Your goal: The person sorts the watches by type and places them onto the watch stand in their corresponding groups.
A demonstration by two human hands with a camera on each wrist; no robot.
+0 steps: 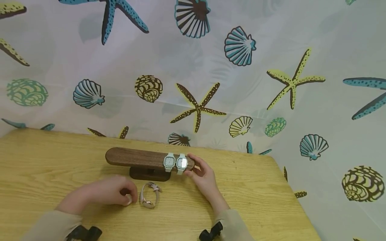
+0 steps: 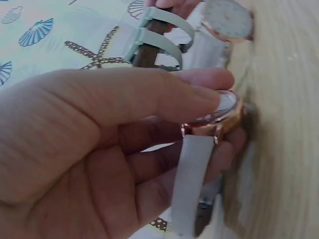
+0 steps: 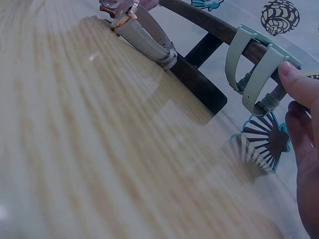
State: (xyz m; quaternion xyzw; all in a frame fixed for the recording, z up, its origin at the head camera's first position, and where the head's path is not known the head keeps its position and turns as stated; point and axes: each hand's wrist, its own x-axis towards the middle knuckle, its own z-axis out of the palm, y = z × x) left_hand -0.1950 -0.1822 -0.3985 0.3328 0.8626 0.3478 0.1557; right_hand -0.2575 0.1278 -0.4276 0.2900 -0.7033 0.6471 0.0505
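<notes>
My left hand [image 1: 111, 190] pinches a rose-gold watch [image 2: 192, 164] with a pale strap, thumb on its face, low over the table. Just right of it, a second rose-gold watch [image 1: 147, 204] with a light strap lies on the table, its strap closed in a loop. A dark wooden watch stand [image 1: 132, 157] bears two mint-green square watches, one [image 1: 169, 162] beside the other [image 1: 182, 162], near the bar's right end. My right hand [image 1: 205, 175] grips that end between thumb and fingers. In the right wrist view the thumb reaches the outer mint watch's edge.
The stand's dark base [image 1: 150, 174] rests on the light wood table [image 1: 241, 201]. Behind and to the right hangs a white cloth [image 1: 193, 67] printed with shells and starfish, meeting the table's back edge. Black wrist cameras sit on both forearms.
</notes>
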